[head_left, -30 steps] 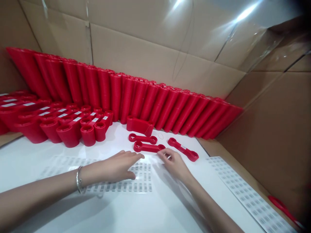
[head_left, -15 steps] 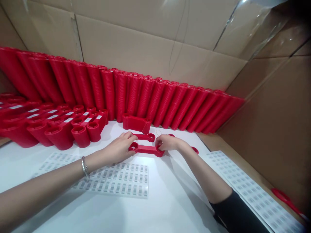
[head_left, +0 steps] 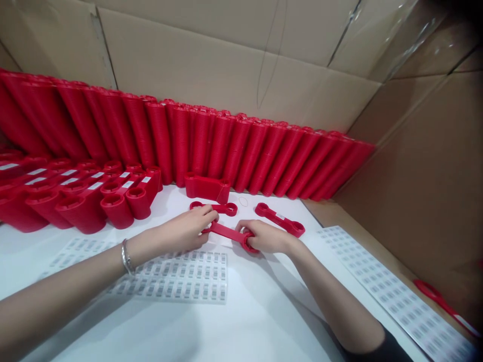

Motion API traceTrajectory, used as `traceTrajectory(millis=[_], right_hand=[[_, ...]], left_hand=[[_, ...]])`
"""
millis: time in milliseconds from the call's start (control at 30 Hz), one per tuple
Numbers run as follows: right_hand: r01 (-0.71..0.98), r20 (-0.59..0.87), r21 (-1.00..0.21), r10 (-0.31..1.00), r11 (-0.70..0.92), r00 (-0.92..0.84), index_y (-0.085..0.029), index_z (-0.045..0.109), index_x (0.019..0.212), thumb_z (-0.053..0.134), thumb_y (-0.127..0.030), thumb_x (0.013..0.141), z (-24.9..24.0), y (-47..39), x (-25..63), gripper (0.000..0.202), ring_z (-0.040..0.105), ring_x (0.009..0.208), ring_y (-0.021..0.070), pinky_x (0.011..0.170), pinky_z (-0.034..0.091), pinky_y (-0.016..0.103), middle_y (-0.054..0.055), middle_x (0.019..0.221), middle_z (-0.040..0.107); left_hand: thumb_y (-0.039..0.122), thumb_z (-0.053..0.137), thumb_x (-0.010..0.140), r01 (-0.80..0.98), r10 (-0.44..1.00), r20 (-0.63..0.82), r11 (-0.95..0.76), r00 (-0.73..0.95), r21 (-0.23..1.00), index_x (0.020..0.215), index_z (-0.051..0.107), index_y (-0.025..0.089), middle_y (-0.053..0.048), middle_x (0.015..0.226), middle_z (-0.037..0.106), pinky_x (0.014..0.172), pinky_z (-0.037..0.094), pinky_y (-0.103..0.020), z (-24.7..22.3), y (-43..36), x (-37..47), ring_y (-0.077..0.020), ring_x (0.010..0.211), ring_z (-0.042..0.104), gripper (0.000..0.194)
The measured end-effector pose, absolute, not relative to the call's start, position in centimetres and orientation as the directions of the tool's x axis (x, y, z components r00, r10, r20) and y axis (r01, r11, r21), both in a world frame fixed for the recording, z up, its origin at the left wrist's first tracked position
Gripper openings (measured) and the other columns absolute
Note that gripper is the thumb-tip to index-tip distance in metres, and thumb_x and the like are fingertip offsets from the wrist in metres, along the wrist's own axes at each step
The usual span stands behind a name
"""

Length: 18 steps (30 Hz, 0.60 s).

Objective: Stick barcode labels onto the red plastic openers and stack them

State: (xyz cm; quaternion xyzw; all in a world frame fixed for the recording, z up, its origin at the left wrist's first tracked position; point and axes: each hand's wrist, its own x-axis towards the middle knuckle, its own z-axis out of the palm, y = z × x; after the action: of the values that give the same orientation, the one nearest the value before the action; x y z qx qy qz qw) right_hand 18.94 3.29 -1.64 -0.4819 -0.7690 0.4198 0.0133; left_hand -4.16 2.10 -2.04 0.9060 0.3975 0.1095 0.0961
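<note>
Between my hands is a red plastic link (head_left: 228, 231) with a ring at each end, tilted with its right end lower. My left hand (head_left: 190, 229) is closed on its left end, hiding most of that ring. With fingertips at the ring on the other end, my right hand (head_left: 268, 237) grips the link too. Just behind lies a second red link (head_left: 222, 208), partly covered by my left fingers. To the right rests a red link with a white label (head_left: 279, 217). A sheet of barcode labels (head_left: 181, 279) lies under my left forearm.
Tall stacks of red links (head_left: 199, 141) line the cardboard wall (head_left: 211, 55). Shorter labelled stacks (head_left: 81, 211) stand at left, and a small stack (head_left: 207, 188) sits at centre back. More label sheets (head_left: 392, 286) lie along the right edge, near another red link (head_left: 437, 299).
My right hand has shifted slightly right and nearer, and the held link now slants down to the right. The labelled link, mostly hidden before, shows fully. The view has shifted a little.
</note>
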Motion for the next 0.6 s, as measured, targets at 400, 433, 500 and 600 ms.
traceTrajectory(millis=[400, 433, 500, 600], right_hand=[[0.506, -0.423, -0.858, 0.68, -0.087, -0.6, -0.016, 0.05, 0.07, 0.035, -0.007, 0.054, -2.3, 0.6, 20.1, 0.024, 0.058, 0.048, 0.0106, 0.043, 0.044, 0.021, 0.0, 0.068, 0.06], [0.482, -0.407, -0.871, 0.698, -0.101, -0.589, -0.016, 0.051, 0.07, 0.034, -0.008, 0.054, -2.3, 0.5, 20.1, 0.024, 0.054, 0.044, 0.0092, 0.039, 0.041, 0.02, 0.0, 0.067, 0.059], [0.415, -0.357, -0.899, 0.777, -0.136, -0.519, -0.016, 0.052, 0.071, 0.034, -0.009, 0.054, -2.3, 0.4, 20.0, 0.026, 0.046, 0.037, 0.0073, 0.034, 0.034, 0.018, -0.001, 0.061, 0.056], [0.286, -0.281, -0.94, 0.893, -0.184, -0.351, -0.016, 0.051, 0.07, 0.033, -0.01, 0.053, -2.9, 0.4, 19.7, 0.025, 0.038, 0.032, 0.0062, 0.029, 0.024, 0.019, -0.002, 0.055, 0.054]], left_hand=[[0.013, 0.042, 0.082, 0.666, 0.677, 0.16, -0.736, 0.719, 0.121, 0.11, 0.044, 0.021, -0.007, 0.112, 0.048, 0.072, 0.044, -0.029, 0.2, 0.8, -3.4, -0.0202, 0.093, 0.053, 0.029], [0.015, 0.042, 0.083, 0.686, 0.699, 0.253, -0.711, 0.668, 0.155, 0.115, 0.04, 0.022, -0.008, 0.117, 0.045, 0.075, 0.044, -0.03, 0.3, 0.7, -3.4, -0.0207, 0.097, 0.052, 0.032], [0.02, 0.041, 0.086, 0.728, 0.748, 0.402, -0.643, 0.528, 0.239, 0.119, 0.035, 0.021, -0.009, 0.118, 0.042, 0.079, 0.044, -0.032, 0.0, 0.3, -3.2, -0.0208, 0.099, 0.051, 0.034], [0.024, 0.039, 0.086, 0.755, 0.812, 0.286, -0.581, 0.509, 0.304, 0.109, 0.042, 0.019, -0.007, 0.106, 0.047, 0.072, 0.045, -0.032, -1.5, -0.6, -2.8, -0.0192, 0.086, 0.054, 0.023]])
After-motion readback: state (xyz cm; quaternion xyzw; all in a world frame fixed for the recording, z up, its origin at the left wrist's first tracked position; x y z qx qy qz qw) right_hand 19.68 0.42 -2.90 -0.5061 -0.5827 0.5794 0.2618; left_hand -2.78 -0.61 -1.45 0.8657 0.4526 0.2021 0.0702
